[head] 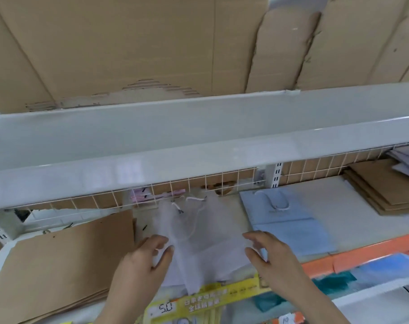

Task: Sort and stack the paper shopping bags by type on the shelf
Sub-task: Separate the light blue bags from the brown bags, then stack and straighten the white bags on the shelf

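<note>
A pile of white paper bags with white cord handles lies flat on the middle of the shelf. My left hand touches the pile's left edge with loosely spread fingers. My right hand touches its right edge the same way. Neither hand grips a bag. To the right lies a stack of light blue bags with a cord handle. A stack of large brown kraft bags lies to the left. Another brown stack sits at the far right.
A white shelf board hangs low just above the bags, with torn cardboard on it. A white wire grid closes the back. A yellow price label and orange strip run along the front edge. Blue and teal bags lie on a lower shelf.
</note>
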Demonstrator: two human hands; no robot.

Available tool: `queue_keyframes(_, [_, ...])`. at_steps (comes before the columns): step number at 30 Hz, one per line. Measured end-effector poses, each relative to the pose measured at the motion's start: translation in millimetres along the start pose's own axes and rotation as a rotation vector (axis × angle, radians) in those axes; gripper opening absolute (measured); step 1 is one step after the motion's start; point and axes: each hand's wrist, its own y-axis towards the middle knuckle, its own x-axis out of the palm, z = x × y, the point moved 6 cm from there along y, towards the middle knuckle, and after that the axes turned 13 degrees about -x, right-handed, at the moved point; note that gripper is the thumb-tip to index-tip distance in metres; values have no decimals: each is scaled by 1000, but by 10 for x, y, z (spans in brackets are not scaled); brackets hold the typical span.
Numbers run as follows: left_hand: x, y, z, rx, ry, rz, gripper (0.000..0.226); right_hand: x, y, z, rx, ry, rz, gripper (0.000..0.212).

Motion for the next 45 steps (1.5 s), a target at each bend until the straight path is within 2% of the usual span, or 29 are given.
queue_keyframes(7, [648, -350, 867, 55, -29, -19, 15, -832, -360, 614, 37, -39, -10, 28])
queue_keyframes(14, [1223, -644, 1598, 93, 28, -49, 8, -1562, -699, 1166, 49, -117, 13, 27])
queue_keyframes(20, [1889, -689, 2258, 218, 231, -197, 30, -2198, -1018, 1643, 110, -254, 44, 31])
queue_keyframes(27, [2784, -536, 3013, 285, 279, -305, 32, -2849, -1255, 2329, 177, -318, 102, 30])
queue_keyframes(38, [3853, -78, 4227, 335, 199, -368, 26, -3878, -925, 3387, 269, -381, 173, 27])
queue_keyframes(45, [4247, 47, 4532, 296, 236, -348, 24, -4315, -807, 4028, 272, -361, 161, 24])
